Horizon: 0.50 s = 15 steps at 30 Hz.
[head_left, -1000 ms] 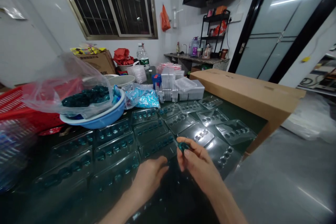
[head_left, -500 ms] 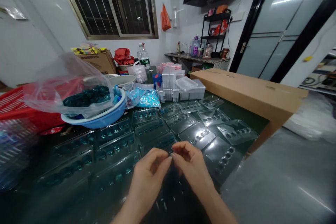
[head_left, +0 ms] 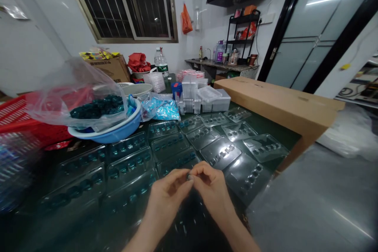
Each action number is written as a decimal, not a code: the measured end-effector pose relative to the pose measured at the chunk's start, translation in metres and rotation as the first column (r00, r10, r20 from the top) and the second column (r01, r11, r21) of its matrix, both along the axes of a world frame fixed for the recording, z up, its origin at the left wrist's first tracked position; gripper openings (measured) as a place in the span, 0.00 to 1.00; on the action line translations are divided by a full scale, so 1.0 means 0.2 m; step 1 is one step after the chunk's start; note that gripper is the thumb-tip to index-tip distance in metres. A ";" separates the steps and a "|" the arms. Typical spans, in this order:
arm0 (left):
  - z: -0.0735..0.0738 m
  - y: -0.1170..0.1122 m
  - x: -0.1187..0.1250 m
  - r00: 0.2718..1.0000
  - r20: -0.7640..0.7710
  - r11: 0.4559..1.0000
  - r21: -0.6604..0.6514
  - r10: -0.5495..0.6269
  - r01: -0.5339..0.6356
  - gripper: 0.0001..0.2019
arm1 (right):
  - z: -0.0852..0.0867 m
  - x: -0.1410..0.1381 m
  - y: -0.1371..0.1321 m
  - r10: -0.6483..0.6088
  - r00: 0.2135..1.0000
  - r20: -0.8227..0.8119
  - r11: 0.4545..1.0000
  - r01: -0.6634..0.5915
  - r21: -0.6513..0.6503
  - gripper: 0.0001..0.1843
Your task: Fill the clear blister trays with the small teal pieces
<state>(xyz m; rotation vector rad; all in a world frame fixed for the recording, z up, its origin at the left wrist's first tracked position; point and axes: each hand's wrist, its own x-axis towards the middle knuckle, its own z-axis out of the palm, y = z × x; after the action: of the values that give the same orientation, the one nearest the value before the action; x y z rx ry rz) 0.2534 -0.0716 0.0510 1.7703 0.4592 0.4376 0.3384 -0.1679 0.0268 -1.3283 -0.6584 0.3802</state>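
On the dark surface (head_left: 264, 126), a blue basin (head_left: 119, 132) stands at left beyond some of the clear moulded trays (head_left: 217, 153), while the left hand (head_left: 167, 196) and right hand (head_left: 212, 188) meet nearer, each grip pinching one small dark piece (head_left: 188, 177), mostly hidden between their fingertips.

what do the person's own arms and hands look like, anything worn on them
The left hand and right hand are bare, with no gloves, rings or markings to be seen. Both wrists and the visible forearms are bare too: no watch, bracelet or sleeve shows.
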 end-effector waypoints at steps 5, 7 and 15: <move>0.01 0.01 -0.01 1.000 0.009 0.999 0.038 0.009 -0.009 0.06 | 0.00 -0.02 0.00 -0.014 0.994 0.111 0.999 0.017 -0.034 0.06; 0.00 0.02 -0.02 0.999 0.036 1.000 -0.007 0.016 -0.016 0.04 | 0.01 -0.03 -0.01 -0.006 0.991 0.134 0.999 0.012 -0.041 0.06; 0.00 0.09 -0.02 0.956 -0.090 0.804 -0.566 -0.281 0.183 0.05 | -0.01 -0.07 -0.02 0.068 0.973 0.219 0.994 -0.047 -0.099 0.06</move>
<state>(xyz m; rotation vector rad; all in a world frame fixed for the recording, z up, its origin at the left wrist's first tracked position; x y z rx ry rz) 0.2499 -0.0538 0.0507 1.2721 0.4265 -0.0342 0.3240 -0.1724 0.0238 -1.4558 -0.8762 0.3146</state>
